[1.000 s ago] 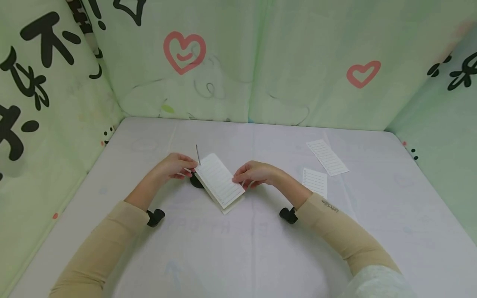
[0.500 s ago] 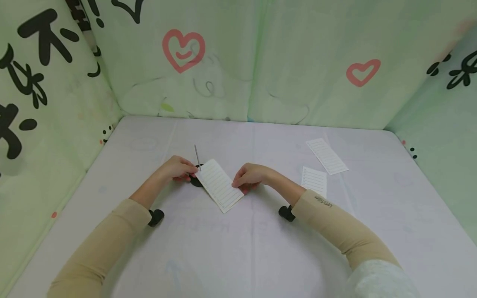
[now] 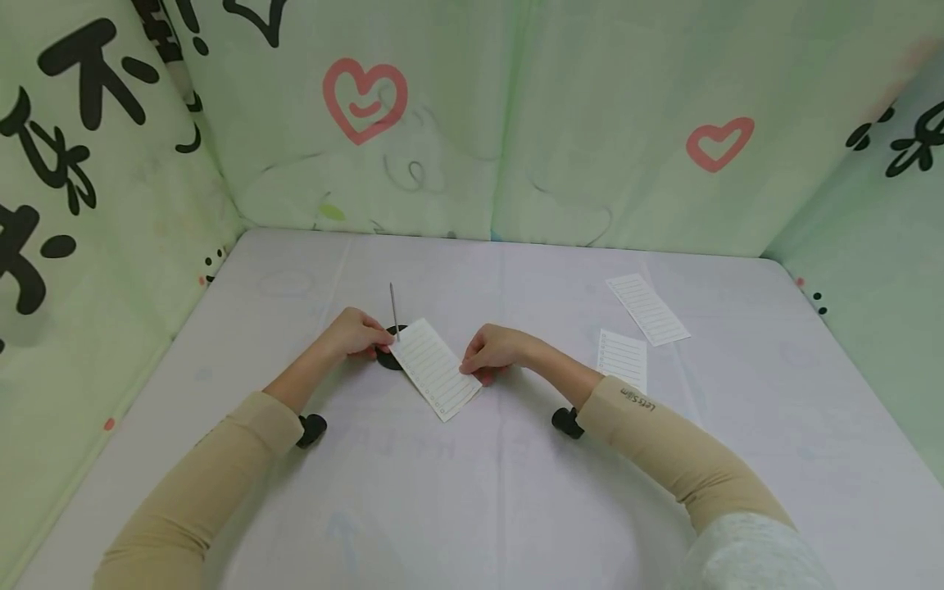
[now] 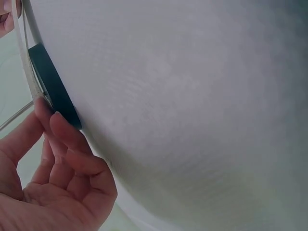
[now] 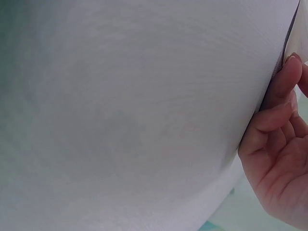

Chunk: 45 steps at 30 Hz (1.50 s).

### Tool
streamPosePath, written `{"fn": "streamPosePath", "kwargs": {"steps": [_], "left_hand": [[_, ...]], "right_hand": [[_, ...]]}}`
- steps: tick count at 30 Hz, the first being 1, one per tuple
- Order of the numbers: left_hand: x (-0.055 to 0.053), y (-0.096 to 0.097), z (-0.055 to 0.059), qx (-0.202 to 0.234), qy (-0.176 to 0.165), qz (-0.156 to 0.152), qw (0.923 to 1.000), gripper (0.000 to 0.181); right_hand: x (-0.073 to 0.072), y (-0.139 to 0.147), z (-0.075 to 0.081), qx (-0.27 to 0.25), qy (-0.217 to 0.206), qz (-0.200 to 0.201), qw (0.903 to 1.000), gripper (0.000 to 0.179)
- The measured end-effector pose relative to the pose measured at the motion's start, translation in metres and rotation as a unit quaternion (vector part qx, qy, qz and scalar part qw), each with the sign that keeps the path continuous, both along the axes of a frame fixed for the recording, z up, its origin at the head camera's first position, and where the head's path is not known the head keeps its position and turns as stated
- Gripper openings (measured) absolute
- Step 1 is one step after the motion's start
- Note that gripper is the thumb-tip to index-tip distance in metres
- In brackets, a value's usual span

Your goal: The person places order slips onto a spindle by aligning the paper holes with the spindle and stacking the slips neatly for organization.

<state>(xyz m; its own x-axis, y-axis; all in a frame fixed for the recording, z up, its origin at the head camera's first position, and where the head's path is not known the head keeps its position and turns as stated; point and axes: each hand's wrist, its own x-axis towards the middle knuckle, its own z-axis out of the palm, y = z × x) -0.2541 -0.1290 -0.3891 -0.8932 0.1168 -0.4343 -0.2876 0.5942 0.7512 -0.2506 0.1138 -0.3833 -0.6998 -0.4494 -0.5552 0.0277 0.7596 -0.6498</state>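
Observation:
In the head view a lined paper slip [image 3: 437, 373] lies slanted at a bill spike, whose thin metal rod [image 3: 394, 303] rises at the slip's upper left corner. The spike's round black base [image 3: 389, 360] shows partly beside that corner. My left hand [image 3: 360, 334] pinches the slip next to the rod; in the left wrist view its fingertips are close to the base [image 4: 57, 89], with the rod [image 4: 17, 115] sticking out from the slip's far face. My right hand [image 3: 494, 352] pinches the slip's right edge. Another sheet's edge peeks out under the slip at the lower right.
Two more lined slips [image 3: 649, 311] lie on the white-covered table [image 3: 472, 492] to the right, the nearer one [image 3: 623, 359] partly behind the right forearm. Pale green printed curtains [image 3: 590, 123] stand at the back and sides. Black wrist cameras [image 3: 567, 422] hang under both wrists.
Both hands have lowered the slip along the rod onto the sheet beneath, which showed clearly before. More of the rod's lower part and the black base now shows above the slip's corner.

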Motion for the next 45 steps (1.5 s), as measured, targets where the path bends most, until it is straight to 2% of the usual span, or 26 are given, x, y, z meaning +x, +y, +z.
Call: {"fn": "streamPosePath", "kwargs": {"steps": [5, 13, 30, 35, 38, 40, 42, 45], "left_hand": [[0.0, 0.0, 0.0, -0.015, -0.001, -0.005, 0.9999, 0.026], [-0.003, -0.005, -0.004, 0.018, -0.032, -0.002, 0.9993, 0.03], [-0.001, -0.006, -0.003, 0.022, -0.044, -0.008, 0.9988, 0.03], [-0.001, -0.004, -0.003, 0.025, -0.049, -0.003, 0.9985, 0.03], [-0.002, -0.005, -0.003, 0.026, -0.046, -0.003, 0.9986, 0.03], [-0.001, -0.005, -0.003, 0.027, -0.045, -0.003, 0.9986, 0.03], [-0.001, -0.005, -0.003, 0.028, -0.044, -0.002, 0.9986, 0.03], [0.0, -0.005, -0.002, 0.031, -0.043, -0.001, 0.9986, 0.03]], "right_hand": [[-0.001, 0.0, -0.002, 0.0, 0.006, 0.01, 0.9999, 0.013], [-0.002, 0.0, -0.003, 0.005, 0.007, 0.016, 0.9998, 0.014], [-0.001, 0.004, 0.001, 0.002, -0.027, -0.008, 0.9996, 0.015], [0.004, 0.015, 0.008, -0.014, -0.016, -0.011, 0.9997, 0.02], [0.011, 0.025, 0.015, -0.031, 0.015, -0.002, 0.9994, 0.024], [0.017, 0.035, 0.019, -0.043, 0.054, 0.015, 0.9975, 0.025], [0.024, 0.045, 0.023, -0.044, 0.11, 0.032, 0.9925, 0.026], [0.035, 0.06, 0.026, -0.026, 0.201, 0.047, 0.9781, 0.028]]}}
